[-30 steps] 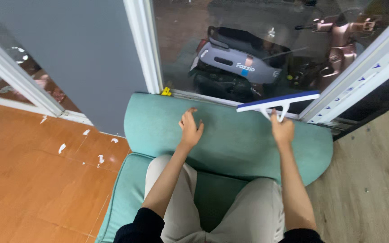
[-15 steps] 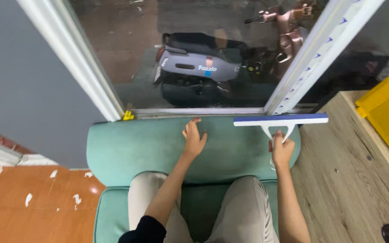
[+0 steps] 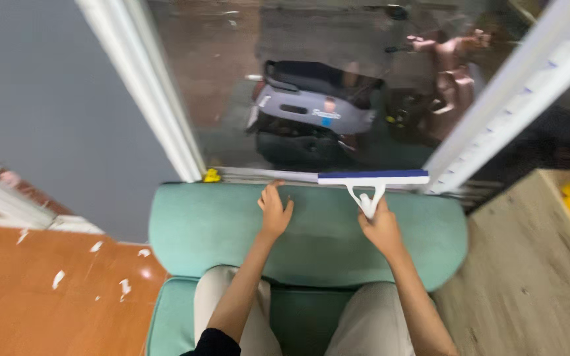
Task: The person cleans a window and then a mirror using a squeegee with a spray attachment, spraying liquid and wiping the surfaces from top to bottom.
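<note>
At window base, right hand (image 3: 382,229) holds squeegee (image 3: 372,179), blade horizontal.

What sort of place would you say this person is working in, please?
Probably a room in a home, at a big window. The person kneels on a teal sofa, the right hand holding a squeegee at the glass; parked scooters show outside.
</note>
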